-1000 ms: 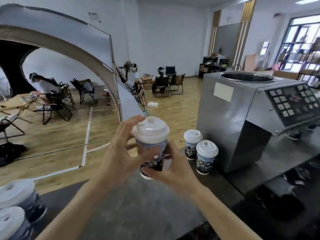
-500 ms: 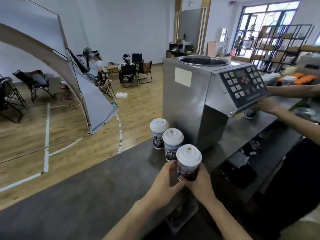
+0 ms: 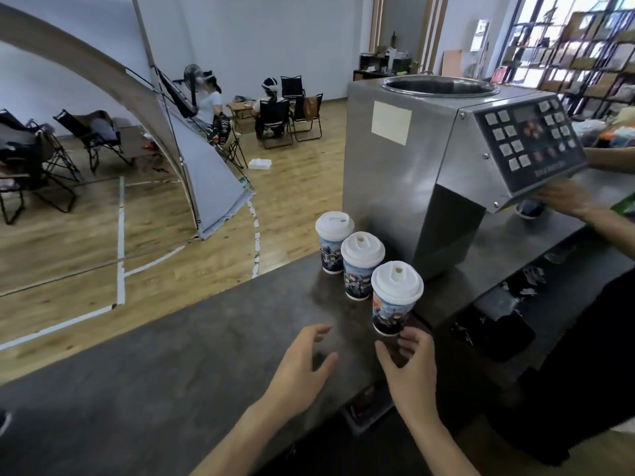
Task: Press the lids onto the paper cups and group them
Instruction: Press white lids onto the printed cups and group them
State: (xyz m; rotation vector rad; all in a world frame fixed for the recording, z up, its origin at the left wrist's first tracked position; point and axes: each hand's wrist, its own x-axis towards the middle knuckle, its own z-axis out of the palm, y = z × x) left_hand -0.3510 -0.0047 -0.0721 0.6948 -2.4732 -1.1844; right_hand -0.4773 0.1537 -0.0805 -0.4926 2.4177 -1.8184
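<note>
Cups [image 3: 361, 269] stand lidded in a row beside the machine [image 3: 412, 173].

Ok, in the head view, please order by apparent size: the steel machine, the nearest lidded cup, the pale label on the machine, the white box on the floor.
1. steel machine
2. nearest lidded cup
3. pale label
4. white box
The box is far from the camera, so its true size is unsure.

**Three lidded paper cups [image 3: 360, 269] lined up**

The cups are standing diagonally on the table [image 3: 171, 372], just beside the steel machine [image 3: 429, 173]. The left hand [image 3: 302, 365] is hovering open; the right hand [image 3: 410, 369], fingers loose, is hovering at the nearest cup [image 3: 393, 304], by its base.
</note>
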